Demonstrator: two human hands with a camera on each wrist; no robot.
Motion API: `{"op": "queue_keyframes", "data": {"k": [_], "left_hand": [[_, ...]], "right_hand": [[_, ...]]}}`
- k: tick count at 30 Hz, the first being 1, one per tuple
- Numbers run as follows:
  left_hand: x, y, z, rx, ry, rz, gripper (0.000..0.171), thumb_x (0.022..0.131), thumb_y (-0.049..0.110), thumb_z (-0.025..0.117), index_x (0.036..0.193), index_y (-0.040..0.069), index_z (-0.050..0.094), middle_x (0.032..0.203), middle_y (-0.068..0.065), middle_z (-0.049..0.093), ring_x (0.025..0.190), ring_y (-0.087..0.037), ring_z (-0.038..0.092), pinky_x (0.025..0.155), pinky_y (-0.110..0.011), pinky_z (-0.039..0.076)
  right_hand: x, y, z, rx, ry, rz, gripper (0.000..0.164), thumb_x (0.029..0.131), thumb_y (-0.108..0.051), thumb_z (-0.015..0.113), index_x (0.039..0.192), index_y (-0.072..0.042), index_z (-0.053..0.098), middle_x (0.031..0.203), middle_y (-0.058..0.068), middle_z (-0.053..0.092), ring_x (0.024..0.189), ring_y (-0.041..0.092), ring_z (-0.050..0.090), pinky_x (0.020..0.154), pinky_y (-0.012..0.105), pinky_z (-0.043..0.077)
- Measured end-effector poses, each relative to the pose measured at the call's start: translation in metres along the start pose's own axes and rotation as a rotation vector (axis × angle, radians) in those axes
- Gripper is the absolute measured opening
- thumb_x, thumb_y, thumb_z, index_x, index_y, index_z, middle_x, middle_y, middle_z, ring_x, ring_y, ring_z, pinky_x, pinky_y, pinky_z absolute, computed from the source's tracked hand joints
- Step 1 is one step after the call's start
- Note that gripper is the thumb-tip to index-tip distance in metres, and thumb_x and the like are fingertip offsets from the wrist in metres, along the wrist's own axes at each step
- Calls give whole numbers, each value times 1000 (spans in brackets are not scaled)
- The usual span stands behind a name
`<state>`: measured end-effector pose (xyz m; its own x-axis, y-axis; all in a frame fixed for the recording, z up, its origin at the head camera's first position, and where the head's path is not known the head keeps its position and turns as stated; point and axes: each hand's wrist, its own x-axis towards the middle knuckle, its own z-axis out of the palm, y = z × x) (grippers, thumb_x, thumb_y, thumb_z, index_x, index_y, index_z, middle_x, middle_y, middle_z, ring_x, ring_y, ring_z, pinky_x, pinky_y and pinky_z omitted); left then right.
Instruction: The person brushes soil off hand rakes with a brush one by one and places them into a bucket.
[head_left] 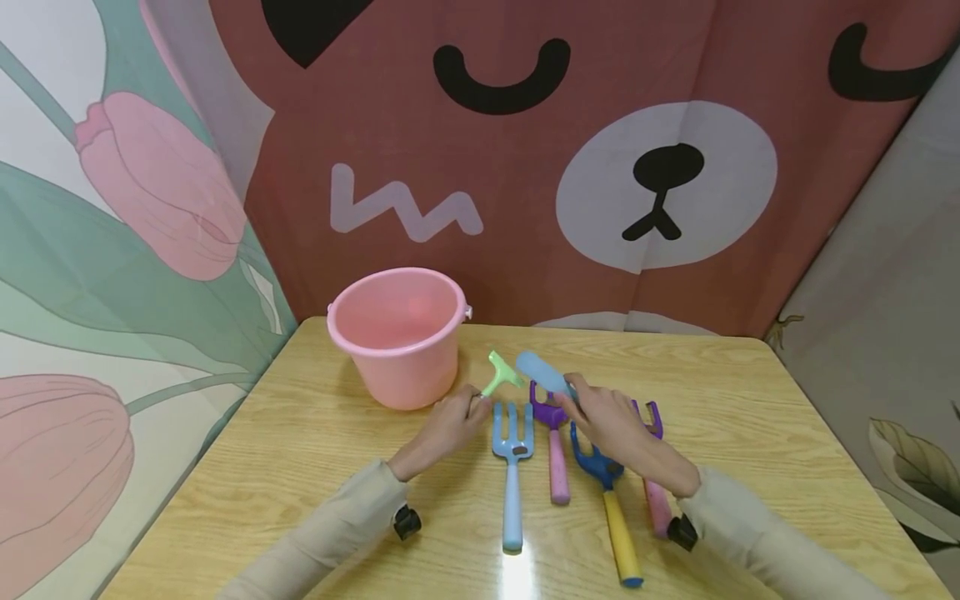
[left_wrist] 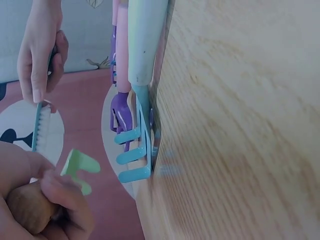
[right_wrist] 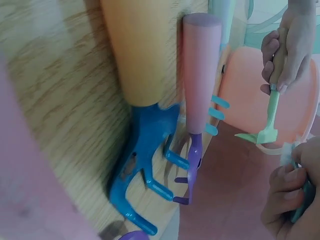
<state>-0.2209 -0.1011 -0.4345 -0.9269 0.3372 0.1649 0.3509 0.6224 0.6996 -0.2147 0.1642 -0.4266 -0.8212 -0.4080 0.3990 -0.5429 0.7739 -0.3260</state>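
My left hand (head_left: 452,419) grips the wooden handle of a small hand hoe (right_wrist: 271,115) with a light-green forked head. In my right hand (head_left: 611,421) is a brush (head_left: 542,372) with a blue back; its white bristles show in the left wrist view. The brush is held close to the green head, above the table; whether they touch I cannot tell. Below the hands lie a light-blue hand fork (head_left: 512,492), a purple rake with a pink handle (head_left: 558,467), a blue rake with a yellow handle (head_left: 618,533), and another pink-handled purple tool (head_left: 657,504), partly hidden by my right arm.
A pink bucket (head_left: 408,367) stands at the back left of the wooden table (head_left: 300,467), close to my left hand. Printed cloth (head_left: 517,217) hangs right behind the table's back edge and along both sides. Brown marks show on several tool heads.
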Motion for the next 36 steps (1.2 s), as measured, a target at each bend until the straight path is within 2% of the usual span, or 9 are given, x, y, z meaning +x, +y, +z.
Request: {"op": "queue_keyframes", "data": {"k": [5,11,15,19,22,26,29,33,36], "left_hand": [[0,1,-1,61,-23,32,29,97,30,65,103,2,62,71,3,51,61,-9,48,58,-26,45],[0,2,0,33,-23,84,17,96,25,67,94,8,65,62,7,46,52,-4,44,47,-22,40],[0,1,0,10,-27,118,16,96,23,67,87,10,65,61,8,44,50,-2,41,46,-20,38],[-1,0,0,5,-30,124,15,97,21,66,88,10,65,61,8,42,50,-2,39,47,-20,37],[-2,0,0,-5,-37,115,12,97,20,65,90,10,65,61,8,43,50,-2,39,46,-20,37],[-2,0,0,4,-52,102,14,98,23,65,88,12,65,61,8,44,49,-2,40,45,-19,37],[-3,1,1,1,-63,99,16,97,24,65,87,12,66,60,9,45,47,-2,40,43,-19,36],[-3,1,1,7,-74,117,15,97,24,65,89,12,67,58,10,43,46,-2,38,41,-19,35],[-4,1,1,29,-71,139,15,97,24,65,88,12,67,57,11,42,46,-2,37,42,-19,34]], "right_hand": [[5,-7,2,45,-18,15,36,104,-24,53,123,7,54,54,-8,40,41,4,34,36,20,28],[4,-10,7,74,-60,-3,34,106,-26,50,122,3,53,57,-9,43,41,3,37,36,19,30],[2,-5,10,36,-36,4,27,105,-22,50,116,3,52,56,-7,41,41,5,38,36,19,30],[2,1,11,-22,8,3,23,103,-15,54,113,5,51,55,-5,40,41,8,37,36,21,29],[1,3,9,-16,14,21,24,103,-13,54,115,7,49,56,-4,40,41,8,37,35,21,28],[0,-2,7,14,-4,46,29,105,-17,49,121,7,48,56,-4,40,41,7,37,36,22,30],[-1,-9,10,38,-29,30,32,106,-21,48,124,6,48,55,-6,40,41,5,37,36,21,31],[-5,-12,17,45,-57,-11,28,105,-19,52,119,5,50,56,-8,41,39,3,37,35,19,31],[-7,-9,20,18,-56,-11,28,104,-18,53,118,6,50,56,-8,41,40,3,37,35,19,30]]}}
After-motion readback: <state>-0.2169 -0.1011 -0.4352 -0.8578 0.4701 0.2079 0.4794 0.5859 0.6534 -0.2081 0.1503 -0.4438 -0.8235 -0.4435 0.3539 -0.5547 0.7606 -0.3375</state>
